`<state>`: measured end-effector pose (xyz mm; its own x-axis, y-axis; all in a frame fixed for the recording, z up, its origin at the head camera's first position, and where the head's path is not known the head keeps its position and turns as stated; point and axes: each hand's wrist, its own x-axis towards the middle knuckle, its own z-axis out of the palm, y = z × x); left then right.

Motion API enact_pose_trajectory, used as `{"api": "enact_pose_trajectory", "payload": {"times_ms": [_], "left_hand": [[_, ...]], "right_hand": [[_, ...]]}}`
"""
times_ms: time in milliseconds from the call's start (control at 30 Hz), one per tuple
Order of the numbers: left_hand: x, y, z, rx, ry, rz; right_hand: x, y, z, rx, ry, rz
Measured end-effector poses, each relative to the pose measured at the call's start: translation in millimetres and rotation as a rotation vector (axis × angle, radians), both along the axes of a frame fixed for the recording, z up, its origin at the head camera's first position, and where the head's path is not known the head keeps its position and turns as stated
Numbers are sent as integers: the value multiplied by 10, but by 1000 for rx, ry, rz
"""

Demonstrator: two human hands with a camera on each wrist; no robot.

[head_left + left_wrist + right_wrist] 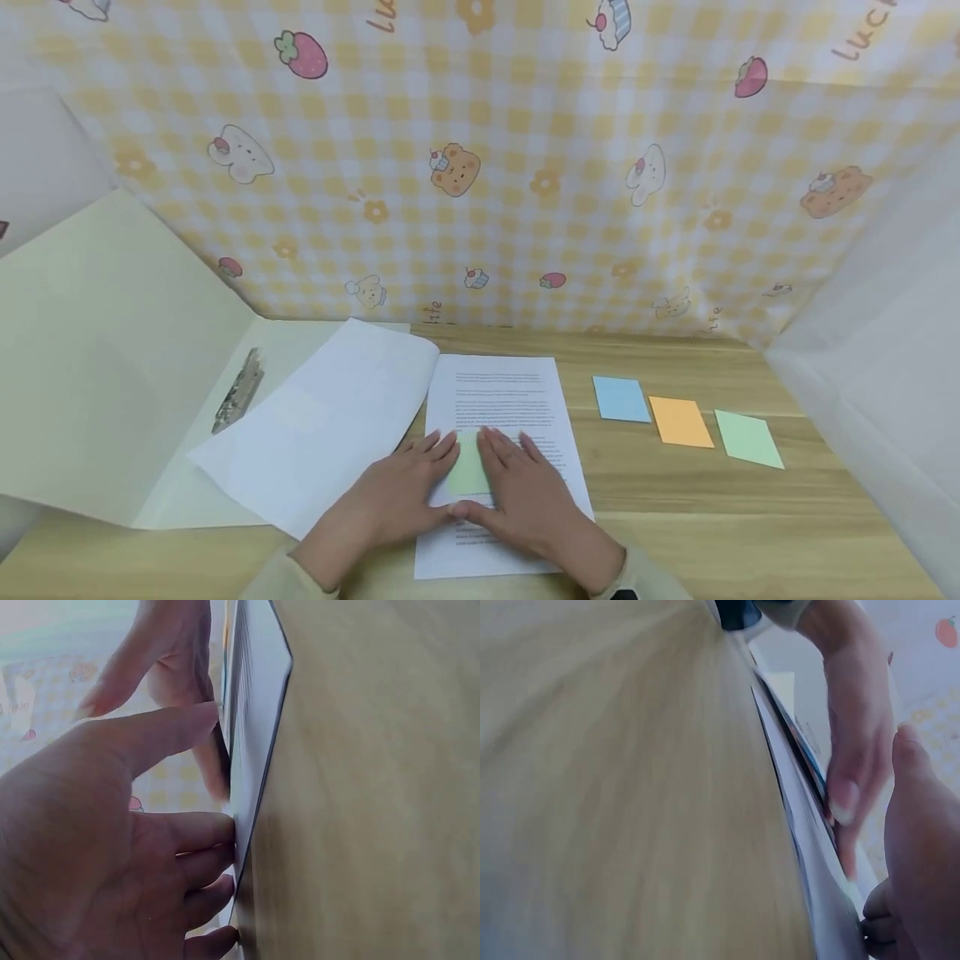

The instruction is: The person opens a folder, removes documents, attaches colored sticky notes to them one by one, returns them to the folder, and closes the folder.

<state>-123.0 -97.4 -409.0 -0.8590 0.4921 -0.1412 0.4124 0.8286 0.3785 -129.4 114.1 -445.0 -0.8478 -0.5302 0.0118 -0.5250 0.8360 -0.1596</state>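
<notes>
A printed white sheet [498, 385] lies flat on the wooden table, with a pale green sticky note [468, 468] at its middle. My left hand [396, 497] rests on the sheet along the note's left side, fingers extended. From the right, my right hand [528, 502] lies over the note's right edge with straight fingers. Both thumbs meet just below the note. In the left wrist view, the fingertips of the left hand [112, 817] touch the paper. The right wrist view has the right hand [924, 847] low at the sheet.
At left stands an opened cream folder [112, 358] with a metal clip [240, 392]. A loose white sheet [330, 417] lies across it, its corner curling. Blue [622, 399], orange [681, 422] and green [748, 438] sticky notes lie at right. A patterned cloth [510, 225] hangs behind.
</notes>
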Motion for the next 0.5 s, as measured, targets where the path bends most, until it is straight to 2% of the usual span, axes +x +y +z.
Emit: {"api": "enact_pose_trajectory", "payload": {"times_ms": [133, 267, 367, 500], "left_hand": [[7, 3, -8, 8, -7, 1], [20, -6, -2, 9, -17, 7], [24, -2, 3, 9, -10, 10], [22, 28, -23, 37, 3, 9]], "right_hand": [[0, 188, 23, 11, 15, -50], [10, 340, 21, -28, -13, -36], [9, 416, -4, -108, -45, 2], [32, 589, -35, -227, -74, -1]]}}
